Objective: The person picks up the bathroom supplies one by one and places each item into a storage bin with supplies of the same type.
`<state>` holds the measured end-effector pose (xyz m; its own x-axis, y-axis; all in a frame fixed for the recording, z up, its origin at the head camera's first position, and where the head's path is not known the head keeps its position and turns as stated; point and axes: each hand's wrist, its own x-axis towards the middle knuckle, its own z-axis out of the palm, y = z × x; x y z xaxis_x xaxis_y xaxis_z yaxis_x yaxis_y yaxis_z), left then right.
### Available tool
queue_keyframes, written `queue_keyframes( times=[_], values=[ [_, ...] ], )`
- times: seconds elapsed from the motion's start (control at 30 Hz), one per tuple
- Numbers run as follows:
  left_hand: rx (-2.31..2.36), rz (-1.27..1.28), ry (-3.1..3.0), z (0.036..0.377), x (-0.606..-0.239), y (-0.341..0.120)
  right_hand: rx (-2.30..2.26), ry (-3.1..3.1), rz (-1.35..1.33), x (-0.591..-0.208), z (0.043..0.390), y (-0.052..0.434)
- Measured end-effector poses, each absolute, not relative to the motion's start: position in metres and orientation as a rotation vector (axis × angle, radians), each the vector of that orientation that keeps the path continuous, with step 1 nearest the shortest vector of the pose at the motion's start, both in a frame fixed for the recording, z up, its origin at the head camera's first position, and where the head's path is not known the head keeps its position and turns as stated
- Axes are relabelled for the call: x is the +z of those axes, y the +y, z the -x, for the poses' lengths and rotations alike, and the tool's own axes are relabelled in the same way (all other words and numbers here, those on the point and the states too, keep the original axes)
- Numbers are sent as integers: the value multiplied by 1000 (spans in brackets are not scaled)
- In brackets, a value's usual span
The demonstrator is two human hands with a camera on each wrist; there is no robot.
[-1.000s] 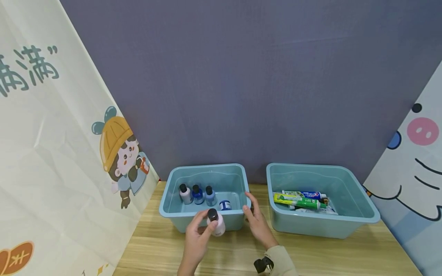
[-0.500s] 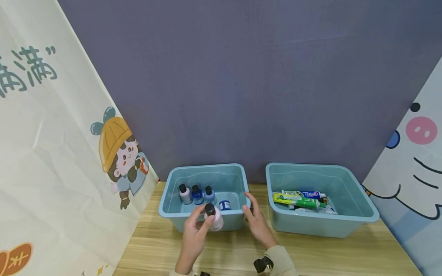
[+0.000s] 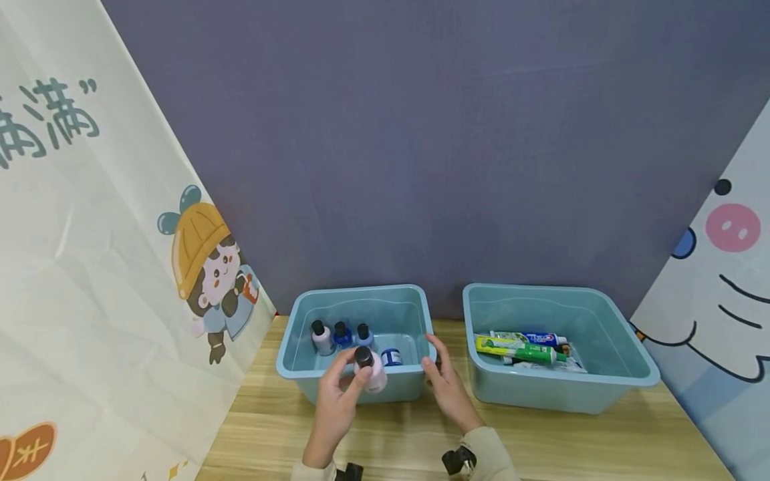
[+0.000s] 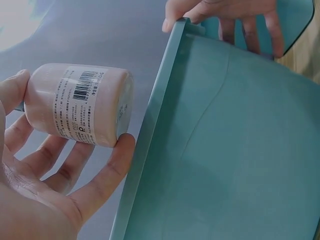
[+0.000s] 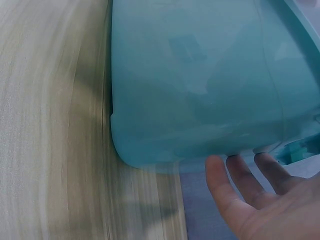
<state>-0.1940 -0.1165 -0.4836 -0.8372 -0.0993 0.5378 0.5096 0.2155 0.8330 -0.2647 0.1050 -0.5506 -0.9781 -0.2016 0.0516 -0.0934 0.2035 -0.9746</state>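
My left hand (image 3: 333, 404) pinches a pale pink bottle (image 3: 371, 374) with a black cap, tilted at the front rim of the left blue bin (image 3: 400, 389). In the left wrist view the bottle (image 4: 80, 105) shows a printed label with a barcode, and one fingertip touches its base. My right hand (image 3: 451, 394) holds the bin's front right corner, thumb at the front, fingers along the side. Inside the bin stand a pale pink bottle (image 3: 323, 342), a dark blue bottle (image 3: 343, 337) and a light blue bottle (image 3: 363, 339), with a small blue-and-white jar (image 3: 392, 358) beside them.
A second blue bin (image 3: 559, 394) stands to the right, holding several tubes, including a green-and-yellow tube (image 3: 520, 350) and a blue tube (image 3: 541, 339). Both bins sit on a wooden table (image 3: 409, 441). A grey-blue backdrop (image 3: 385, 167) rises behind; printed panels flank both sides.
My left hand has lifted the pink bottle slightly, up and to the left, closer over the bin's front rim. My right hand has stayed at the bin's corner.
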Motion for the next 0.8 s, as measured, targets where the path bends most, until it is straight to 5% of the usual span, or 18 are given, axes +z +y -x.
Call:
queue_keyframes(
  times=[0.8],
  values=[
    [-1543, 442, -2147, 210, -471, -124, -1890, 2363, 293, -549, 265, 106]
  ],
)
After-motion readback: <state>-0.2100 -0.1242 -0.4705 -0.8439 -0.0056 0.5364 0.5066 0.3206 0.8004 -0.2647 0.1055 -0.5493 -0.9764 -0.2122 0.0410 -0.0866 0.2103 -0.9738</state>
